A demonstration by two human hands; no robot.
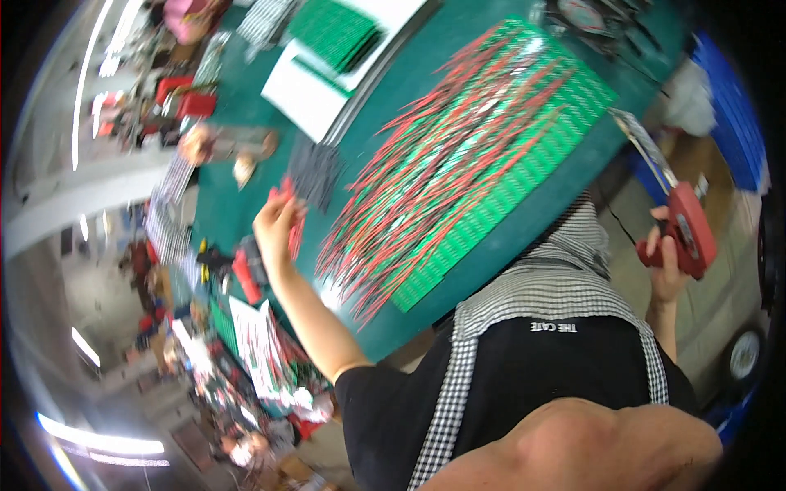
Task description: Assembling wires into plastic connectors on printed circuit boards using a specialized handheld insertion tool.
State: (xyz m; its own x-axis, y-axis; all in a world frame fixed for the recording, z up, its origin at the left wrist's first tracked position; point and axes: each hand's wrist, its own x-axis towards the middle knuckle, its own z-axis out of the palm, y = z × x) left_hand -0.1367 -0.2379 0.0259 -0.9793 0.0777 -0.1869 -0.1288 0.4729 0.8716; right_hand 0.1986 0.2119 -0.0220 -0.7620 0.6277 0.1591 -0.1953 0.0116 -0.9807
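Observation:
My left hand (277, 222) reaches out over the green table. Its fingers are drawn together above a few short red strips (296, 237); what they hold, if anything, is blurred. Touching these strips is a loose pile of thin dark grey strips (318, 173). My right hand (670, 266) is off the table at the right, wrapped round the handle of a red pistol-grip tool (693, 229) with a long slim front end that points toward the table edge. Between my hands lie green circuit board panels (565, 123), covered by many red and black wires (442, 176).
A stack of green boards (332, 33) rests on white sheets (299, 102) at the far side. Dark tools and cables (594, 20) lie at the far right. Another person's hand (201, 146) is at the left. Blue bins (733, 114) stand beyond the right table edge.

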